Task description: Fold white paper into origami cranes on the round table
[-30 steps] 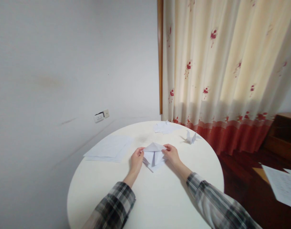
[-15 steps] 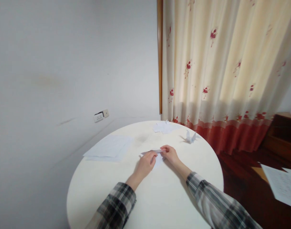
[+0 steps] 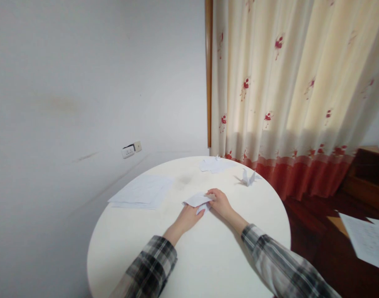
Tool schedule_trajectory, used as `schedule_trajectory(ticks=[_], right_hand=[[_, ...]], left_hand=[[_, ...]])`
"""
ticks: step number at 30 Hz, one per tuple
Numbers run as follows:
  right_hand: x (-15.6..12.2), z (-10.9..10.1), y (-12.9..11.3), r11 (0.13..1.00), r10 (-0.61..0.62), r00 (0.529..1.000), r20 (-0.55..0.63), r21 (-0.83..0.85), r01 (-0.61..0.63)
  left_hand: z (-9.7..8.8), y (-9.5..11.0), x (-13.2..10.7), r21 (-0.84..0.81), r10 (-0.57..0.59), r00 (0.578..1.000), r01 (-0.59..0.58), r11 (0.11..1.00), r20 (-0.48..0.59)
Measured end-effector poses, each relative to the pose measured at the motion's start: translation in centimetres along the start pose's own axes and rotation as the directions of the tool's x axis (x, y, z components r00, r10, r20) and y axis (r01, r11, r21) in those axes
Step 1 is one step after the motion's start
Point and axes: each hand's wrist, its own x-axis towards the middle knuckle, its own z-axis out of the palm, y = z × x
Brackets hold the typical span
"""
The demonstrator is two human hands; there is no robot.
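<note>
On the near left of the crane [image 3: 248, 178], the right hand [image 3: 219, 203] pinches one end of the folded paper [image 3: 196, 200]; the left hand [image 3: 186, 220] has its fingers hidden under it, grip impossible to tell. An uneven tug could skew the folds.

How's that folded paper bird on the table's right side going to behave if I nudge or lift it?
The paper bird is probably very light, being just folded paper, so a nudge would likely slide or tip it on the table. Its thin, upraised points look apt to bend if pinched hard.
</note>
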Motion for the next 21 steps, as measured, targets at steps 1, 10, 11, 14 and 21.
schedule_trajectory(ticks=[1,10,11,14,21], right_hand=[[-0.01,0.02,-0.05,1.0,-0.025,1.0,-0.012,0.009,0.025],[-0.07,-0.23,-0.58,0.997,-0.066,0.998,-0.025,0.049,0.067],[-0.04,-0.29,-0.6,0.998,-0.053,0.998,-0.037,0.043,0.054],[0.06,-0.5,-0.64,1.0,-0.013,0.997,-0.074,0.018,0.014],[0.23,-0.86,-0.83,0.993,0.116,0.983,-0.139,0.023,-0.114]], left_hand=[[-0.06,0.07,-0.04,0.011,-0.011,1.0,0.011,1.0,0.009],[-0.73,0.54,0.06,0.132,-0.114,0.993,0.117,0.984,-0.032],[-0.79,0.54,0.08,0.128,-0.12,0.992,0.122,0.984,-0.026],[-0.94,0.52,0.09,0.106,-0.139,0.99,0.138,0.985,-0.002],[-0.91,0.35,0.12,0.097,-0.168,0.985,0.164,0.982,0.027]])
